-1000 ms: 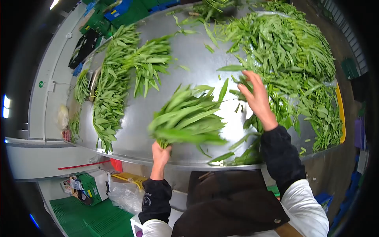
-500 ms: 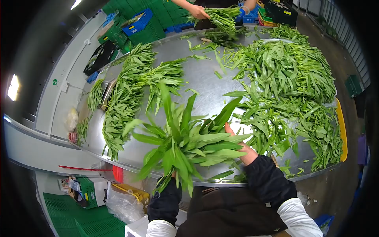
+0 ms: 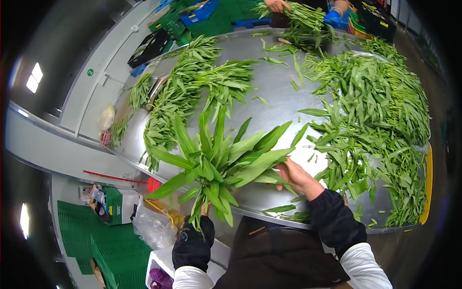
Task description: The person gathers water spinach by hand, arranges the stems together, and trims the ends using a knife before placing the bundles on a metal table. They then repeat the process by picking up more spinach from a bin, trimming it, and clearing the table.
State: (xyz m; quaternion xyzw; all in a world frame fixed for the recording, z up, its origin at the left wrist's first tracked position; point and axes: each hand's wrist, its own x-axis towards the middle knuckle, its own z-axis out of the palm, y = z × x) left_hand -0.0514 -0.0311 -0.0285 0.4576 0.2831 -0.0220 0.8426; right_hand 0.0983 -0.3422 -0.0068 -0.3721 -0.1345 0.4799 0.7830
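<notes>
A loose bunch of water spinach (image 3: 211,166) with long green leaves fans out in front of me, above the table's near edge. My left hand (image 3: 205,209) is closed around it from below, mostly covered by the hanging leaves. On the bunch's right side, my right hand (image 3: 298,177) has its fingers bent in against the leaf tips, partly hidden by them. Under that hand, a few loose leaves (image 3: 280,209) lie by the metal rim. A large heap of water spinach (image 3: 370,101) covers the right of the table.
The metal table (image 3: 274,108) carries laid-out bunches (image 3: 180,91) on the left. Across it, a co-worker's hand (image 3: 277,5) and blue-gloved hand (image 3: 332,17) hold another bunch (image 3: 305,19). Green crates (image 3: 120,255) and a white box (image 3: 166,257) with purple vegetables stand below left.
My view has shifted, so the table appears further right. The bunch has turned slightly in my left hand. My right fingers have drawn out from behind the leaves toward their tips.
</notes>
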